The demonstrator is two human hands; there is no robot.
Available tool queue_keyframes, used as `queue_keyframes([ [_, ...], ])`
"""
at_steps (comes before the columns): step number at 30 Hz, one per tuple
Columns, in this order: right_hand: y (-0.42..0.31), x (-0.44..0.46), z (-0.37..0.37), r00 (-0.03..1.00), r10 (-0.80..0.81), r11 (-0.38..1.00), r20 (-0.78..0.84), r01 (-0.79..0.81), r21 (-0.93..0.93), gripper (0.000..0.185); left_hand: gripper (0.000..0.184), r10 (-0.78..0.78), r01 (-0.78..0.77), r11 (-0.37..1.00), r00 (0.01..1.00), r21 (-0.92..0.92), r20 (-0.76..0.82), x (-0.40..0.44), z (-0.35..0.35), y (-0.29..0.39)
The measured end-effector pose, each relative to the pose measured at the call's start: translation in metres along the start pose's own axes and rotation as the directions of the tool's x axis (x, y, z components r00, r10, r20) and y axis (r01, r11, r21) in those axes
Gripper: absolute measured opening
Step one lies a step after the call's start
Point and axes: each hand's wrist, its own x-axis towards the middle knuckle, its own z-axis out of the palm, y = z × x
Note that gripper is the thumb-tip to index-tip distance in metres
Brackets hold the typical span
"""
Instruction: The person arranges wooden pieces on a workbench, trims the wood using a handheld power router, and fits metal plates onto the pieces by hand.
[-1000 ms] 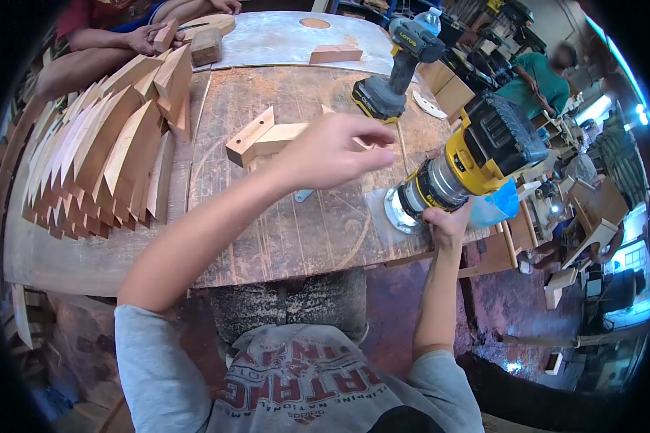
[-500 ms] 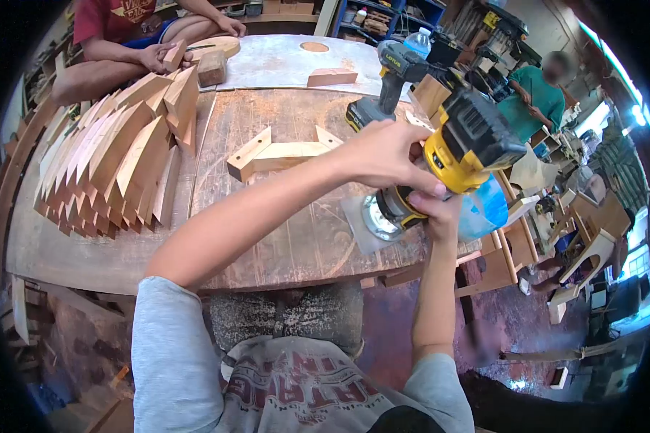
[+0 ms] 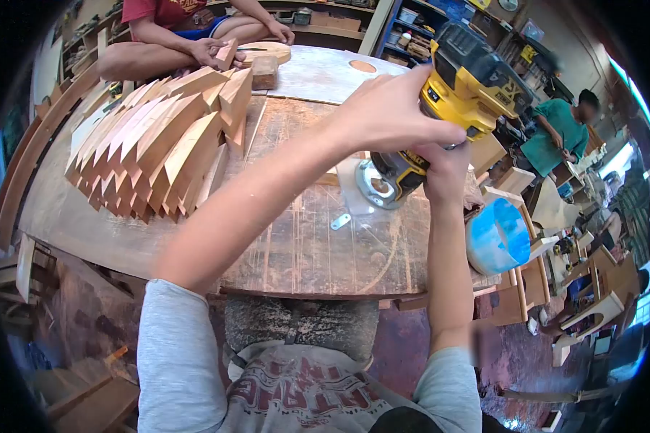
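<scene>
A yellow and black cordless trim router (image 3: 458, 94) is held tilted above the wooden bench, its clear base plate (image 3: 354, 189) and round metal collar pointing down and left. My left hand (image 3: 393, 112) wraps the upper body of the router from the left, fingers mostly behind it. Lower down, my right hand (image 3: 446, 169) is closed around the motor housing near the base. On the bench just below the base plate lies a small pale oblong plate (image 3: 341, 221) with a hole.
Stacked angled wood pieces (image 3: 152, 148) stand on the left of the bench (image 3: 303, 263). A blue and white bucket (image 3: 498, 234) sits at the right edge. A seated person (image 3: 173, 32) holds a wood block across the bench; a person in green (image 3: 556, 137) stands farther right.
The router has risen and tilted further in both hands. My view has shifted, and the small oblong plate now shows. The angled wood frame and drill are now mostly hidden behind my left arm and hand.
</scene>
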Motion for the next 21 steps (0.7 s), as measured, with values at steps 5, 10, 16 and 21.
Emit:
queue_keyframes([
  [5,0.012,0.013,0.017,0.995,-0.092,0.982,-0.028,0.086,-0.167,0.039,0.088,0.032,-0.010,0.996,0.964,0.087,-0.263,0.003,0.004,0.007],
  [10,0.015,0.028,0.025,0.962,-0.259,0.950,-0.090,0.236,-0.206,0.026,0.093,0.096,-0.055,0.987,0.956,0.151,-0.276,0.002,-0.003,0.020],
  [16,0.014,0.038,0.018,0.961,-0.273,0.920,-0.034,0.251,-0.302,0.027,0.064,0.149,-0.093,0.985,0.876,0.142,-0.458,0.015,0.013,0.011],
  [21,0.013,0.030,0.022,0.970,-0.241,0.904,-0.029,0.214,-0.371,0.030,0.062,0.249,-0.278,0.961,0.841,0.011,-0.480,-0.016,0.001,0.024],
])
